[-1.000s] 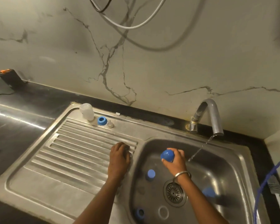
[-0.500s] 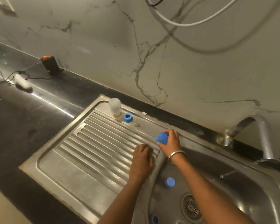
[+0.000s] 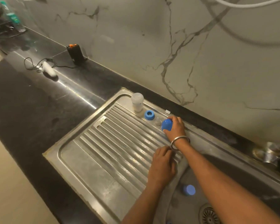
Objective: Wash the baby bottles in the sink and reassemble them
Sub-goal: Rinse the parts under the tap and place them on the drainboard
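Note:
My right hand (image 3: 175, 129) grips a round blue bottle cap (image 3: 166, 124) and holds it down at the back of the steel draining board (image 3: 103, 152). Just left of the cap lies a clear teat (image 3: 157, 122), then a blue screw ring (image 3: 149, 114), then a cloudy white bottle (image 3: 137, 101) standing mouth down. My left hand (image 3: 162, 165) rests, fingers bent, on the ridge between the draining board and the sink basin (image 3: 255, 178); nothing shows in it. Another blue bottle part (image 3: 189, 189) lies in the basin.
The basin drain (image 3: 208, 215) is at the bottom right and the tap base (image 3: 269, 155) at the right edge. On the black counter (image 3: 31, 110) lie a white device with a cord (image 3: 48, 71) and a black and orange box (image 3: 75, 53). Bottles stand far left.
My right hand has carried the blue cap from over the basin leftwards to the back of the draining board, beside the teat. The view swung left; my left hand stayed on the ridge.

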A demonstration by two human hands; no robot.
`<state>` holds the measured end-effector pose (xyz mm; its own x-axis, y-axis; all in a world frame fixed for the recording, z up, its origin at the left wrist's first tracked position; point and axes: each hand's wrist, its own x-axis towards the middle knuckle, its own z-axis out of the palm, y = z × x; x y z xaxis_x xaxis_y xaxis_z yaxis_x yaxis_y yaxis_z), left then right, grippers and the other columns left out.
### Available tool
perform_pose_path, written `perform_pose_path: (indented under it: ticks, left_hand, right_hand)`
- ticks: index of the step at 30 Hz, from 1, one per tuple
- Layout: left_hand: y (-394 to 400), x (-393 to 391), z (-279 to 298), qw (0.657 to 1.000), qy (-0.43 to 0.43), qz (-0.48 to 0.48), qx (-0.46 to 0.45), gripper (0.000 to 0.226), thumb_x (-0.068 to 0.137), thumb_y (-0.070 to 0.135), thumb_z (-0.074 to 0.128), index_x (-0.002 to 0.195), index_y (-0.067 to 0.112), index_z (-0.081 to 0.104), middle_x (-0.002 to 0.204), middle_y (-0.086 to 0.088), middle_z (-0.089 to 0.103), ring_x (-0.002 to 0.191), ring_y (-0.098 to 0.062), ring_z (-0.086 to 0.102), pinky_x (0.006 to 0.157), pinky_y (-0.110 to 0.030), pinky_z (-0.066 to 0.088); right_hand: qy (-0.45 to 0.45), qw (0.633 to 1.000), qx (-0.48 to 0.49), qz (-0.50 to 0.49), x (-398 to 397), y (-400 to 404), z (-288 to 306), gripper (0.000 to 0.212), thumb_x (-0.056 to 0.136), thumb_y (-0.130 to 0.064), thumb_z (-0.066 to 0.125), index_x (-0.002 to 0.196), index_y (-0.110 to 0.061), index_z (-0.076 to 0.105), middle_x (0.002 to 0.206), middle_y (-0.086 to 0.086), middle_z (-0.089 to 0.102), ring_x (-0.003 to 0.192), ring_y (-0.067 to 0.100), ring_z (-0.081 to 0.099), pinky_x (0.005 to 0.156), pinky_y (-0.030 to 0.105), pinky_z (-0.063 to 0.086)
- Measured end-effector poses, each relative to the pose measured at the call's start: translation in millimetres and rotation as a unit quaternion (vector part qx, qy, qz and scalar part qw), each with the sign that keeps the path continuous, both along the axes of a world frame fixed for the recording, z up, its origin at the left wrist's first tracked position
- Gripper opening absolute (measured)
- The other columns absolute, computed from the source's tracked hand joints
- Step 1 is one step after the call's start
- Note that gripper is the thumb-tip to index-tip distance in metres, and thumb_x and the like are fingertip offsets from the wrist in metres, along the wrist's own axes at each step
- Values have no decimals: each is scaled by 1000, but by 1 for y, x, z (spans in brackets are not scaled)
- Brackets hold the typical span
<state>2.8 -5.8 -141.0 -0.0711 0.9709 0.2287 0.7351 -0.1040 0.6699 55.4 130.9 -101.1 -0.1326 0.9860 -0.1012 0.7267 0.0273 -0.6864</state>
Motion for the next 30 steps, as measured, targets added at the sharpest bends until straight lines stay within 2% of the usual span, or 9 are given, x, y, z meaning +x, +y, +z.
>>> perform_pose_path:
  ticks: [8, 20, 23, 26, 30]
  left_hand:
    - [-1, 1, -1, 1000, 21, 5, -6, 28, 81, 11, 55, 107, 16, 63, 119, 2, 57, 115, -14, 47, 101, -20, 33]
    - [1, 1, 1, 1000, 11, 7, -15, 25, 78, 12, 55, 102, 13, 64, 114, -1, 58, 109, -20, 50, 96, -29, 42]
    - [3, 6, 8, 999, -12, 27, -28, 22, 78, 8, 58, 98, 12, 66, 111, -2, 59, 105, -22, 51, 92, -29, 40]
    - [5, 17, 14, 998, -9, 44, -44, 19, 85, 14, 58, 102, 17, 67, 113, 1, 57, 106, -18, 48, 91, -30, 38]
    - [1, 39, 18, 999, -13, 5, -35, 17, 85, 14, 62, 102, 14, 68, 110, -3, 58, 102, -20, 49, 89, -32, 40]
  right_hand:
    - [-6, 1000, -11, -5, 3, 4, -2, 54, 82, -4, 67, 131, -13, 44, 136, 10, 39, 125, 27, 42, 103, 37, 42]
    - [11, 999, -47, -8, 28, -9, 4, 67, 82, -12, 71, 140, -13, 37, 142, 11, 33, 130, 27, 37, 107, 41, 39]
    - [33, 999, -21, -31, 46, -25, 5, 57, 86, -15, 68, 136, -12, 42, 137, 11, 37, 126, 26, 42, 106, 38, 39]
    - [38, 998, -3, -47, 65, -43, 1, 46, 90, -16, 62, 133, -10, 46, 132, 12, 41, 121, 25, 46, 104, 38, 42]
    - [39, 997, 7, -70, 88, -65, -8, 38, 93, -12, 57, 130, -10, 50, 130, 12, 44, 115, 28, 50, 100, 36, 44]
